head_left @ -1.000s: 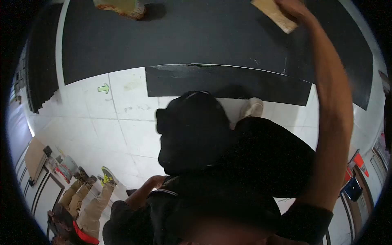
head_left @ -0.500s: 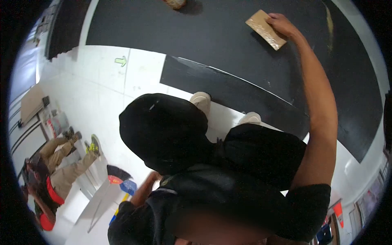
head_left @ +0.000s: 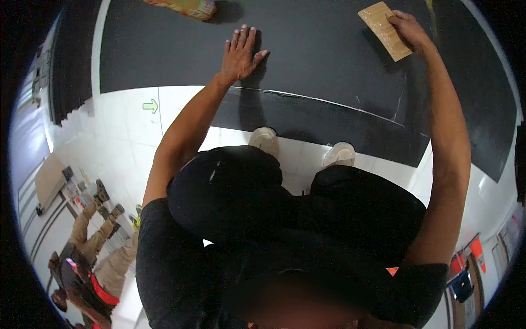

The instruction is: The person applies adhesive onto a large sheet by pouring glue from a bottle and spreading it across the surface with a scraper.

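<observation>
My right hand [head_left: 410, 30] grips a flat, tan rectangular packet [head_left: 382, 32] by its right edge. Shiny clear film or tape shows on the packet's face, and it is held tilted over the black surface [head_left: 307, 49]. My left hand [head_left: 239, 59] is stretched out over the same surface with fingers apart and nothing in it; I cannot tell whether the palm touches. Beyond it, at the top edge of the view, lies a yellow and orange printed bag [head_left: 192, 7], partly cut off.
My knees are bent above my light shoes [head_left: 264, 141]. White floor tiles with a green arrow sticker [head_left: 150, 106] lie to the left. At lower left are other people [head_left: 82, 274], one with a lit phone. Orange cones [head_left: 476, 254] stand at lower right.
My left hand has come up from beside my body and reached forward over the black surface. My right hand has shifted right with the tan packet. More of the printed bag shows.
</observation>
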Tool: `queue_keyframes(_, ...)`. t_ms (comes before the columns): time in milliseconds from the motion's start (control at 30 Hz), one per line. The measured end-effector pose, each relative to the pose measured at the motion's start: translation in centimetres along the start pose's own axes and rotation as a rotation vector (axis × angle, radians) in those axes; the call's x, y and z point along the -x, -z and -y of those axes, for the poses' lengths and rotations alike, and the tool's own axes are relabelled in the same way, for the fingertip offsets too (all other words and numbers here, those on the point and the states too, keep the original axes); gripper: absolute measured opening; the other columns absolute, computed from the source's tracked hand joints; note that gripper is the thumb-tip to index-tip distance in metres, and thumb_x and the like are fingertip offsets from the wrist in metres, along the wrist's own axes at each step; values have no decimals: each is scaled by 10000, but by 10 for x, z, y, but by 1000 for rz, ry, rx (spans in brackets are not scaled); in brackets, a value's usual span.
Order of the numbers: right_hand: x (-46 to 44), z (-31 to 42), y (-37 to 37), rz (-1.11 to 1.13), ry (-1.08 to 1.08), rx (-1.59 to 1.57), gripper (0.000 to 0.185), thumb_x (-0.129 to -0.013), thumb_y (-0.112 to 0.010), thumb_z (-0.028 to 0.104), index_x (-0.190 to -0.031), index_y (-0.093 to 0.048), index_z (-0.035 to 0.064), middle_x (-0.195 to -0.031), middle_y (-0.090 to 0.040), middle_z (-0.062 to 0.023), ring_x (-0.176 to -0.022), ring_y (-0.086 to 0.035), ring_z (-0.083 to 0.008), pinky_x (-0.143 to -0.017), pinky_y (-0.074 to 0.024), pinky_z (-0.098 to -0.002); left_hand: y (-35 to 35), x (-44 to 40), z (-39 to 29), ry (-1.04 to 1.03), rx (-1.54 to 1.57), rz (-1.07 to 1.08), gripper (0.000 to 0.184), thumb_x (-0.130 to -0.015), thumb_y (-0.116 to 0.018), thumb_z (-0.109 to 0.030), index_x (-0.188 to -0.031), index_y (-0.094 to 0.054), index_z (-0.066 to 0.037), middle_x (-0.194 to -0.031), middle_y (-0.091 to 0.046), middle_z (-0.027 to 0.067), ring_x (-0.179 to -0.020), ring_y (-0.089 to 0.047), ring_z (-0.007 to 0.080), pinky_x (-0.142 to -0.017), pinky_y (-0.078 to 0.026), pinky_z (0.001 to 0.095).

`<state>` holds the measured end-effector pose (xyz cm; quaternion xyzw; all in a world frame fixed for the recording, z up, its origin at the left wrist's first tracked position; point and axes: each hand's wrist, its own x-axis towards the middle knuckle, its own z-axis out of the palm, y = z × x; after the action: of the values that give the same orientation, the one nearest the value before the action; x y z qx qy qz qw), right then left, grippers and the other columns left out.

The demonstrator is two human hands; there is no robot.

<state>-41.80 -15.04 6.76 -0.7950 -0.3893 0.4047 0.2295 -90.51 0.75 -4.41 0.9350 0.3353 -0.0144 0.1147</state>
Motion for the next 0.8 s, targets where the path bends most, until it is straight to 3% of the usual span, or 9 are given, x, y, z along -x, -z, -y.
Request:
queue_keyframes(67, 0, -14, 8, 51, -43, -66, 417, -1050, -513, 361, -1354, -599, 90, -1125, -701, -82, -959, -664, -150, -857, -528, -346, -16, -1, -4, 26, 2, 10, 865, -994, -401, -682, -1623, -175, -132, -1685, -114, 207, -1542, -113, 447, -1212, -152, 630)
queue_keyframes(167, -6, -33, 9, -144, -72, -125, 438, -1051, -507, 354, -1372, -582, 66, -1135, -701, -91, -1007, -689, -179, -870, -542, -346, -30, 12, -5, 78, 23, -9, 918, -966, -415, -726, -1634, -147, -156, -1690, -86, 208, -1545, -82, 455, -1193, -103, 675)
queue_keyframes(200, -14, -36, 9, -141, -75, -242, 400, -1040, -532, 287, -1353, -581, 41, -1127, -699, -104, -1029, -692, -207, -896, -544, -357, -27, 13, -5, 72, 23, -8, 934, -958, -412, -739, -1634, -145, -150, -1689, -85, 210, -1545, -82, 455, -1190, -98, 681)
queue_keyframes(300, -7, 26, -7, -201, -126, -324, 393, -981, -538, 234, -1257, -633, -28, -1168, -684, -151, -1033, -659, -260, -865, -519, -417, -27, 7, -1, 75, 26, -31, 961, -948, -414, -752, -1630, -149, -128, -1687, -93, 214, -1544, -83, 456, -1185, -89, 692)
queue_keyframes(333, -3, 43, -15, -268, -114, -396, 344, -1002, -542, 222, -1225, -637, -21, -1083, -675, -104, -971, -646, -214, -844, -519, -394, -28, 9, -3, 69, 28, -22, 972, -945, -419, -753, -1627, -153, -112, -1685, -101, 216, -1543, -84, 457, -1182, -86, 696)
queue_keyframes(433, -23, 42, -15, -192, -55, -418, 314, -1002, -551, 226, -1171, -645, -22, -1039, -668, -89, -931, -637, -208, -833, -519, -392, -24, 6, -17, 127, -6, 2, 954, -959, -449, -715, -1618, -168, -85, -1678, -125, 222, -1541, -96, 457, -1182, -96, 695)
queue_keyframes(567, -32, 32, -18, -167, -4, -448, 294, -991, -541, 215, -1115, -658, -24, -994, -666, -80, -903, -631, -199, -803, -505, -382, -22, -23, -71, -80, 157, -128, 926, -974, -441, -694, -1613, -188, -73, -1675, -139, 223, -1544, -101, 445, -1188, -96, 684)
queue_keyframes(667, -31, 22, -16, -203, -17, -369, 275, -988, -534, 211, -1076, -659, -17, -967, -661, -77, -882, -625, -197, -794, -499, -379, -35, -50, -104, -230, 151, -202, 784, -1021, -431, -597, -1602, -253, -102, -1670, -210, 170, -1544, -166, 390, -1197, -109, 662)
queue_keyframes(800, -28, 16, -15, -240, -18, -449, 279, -995, -540, 224, -1080, -659, -14, -972, -660, -79, -884, -624, -195, -795, -504, -374, -50, -40, -115, -196, 29, -81, 724, -1041, -412, -553, -1600, -263, -118, -1670, -232, 140, -1541, -193, 368, -1197, -121, 658)
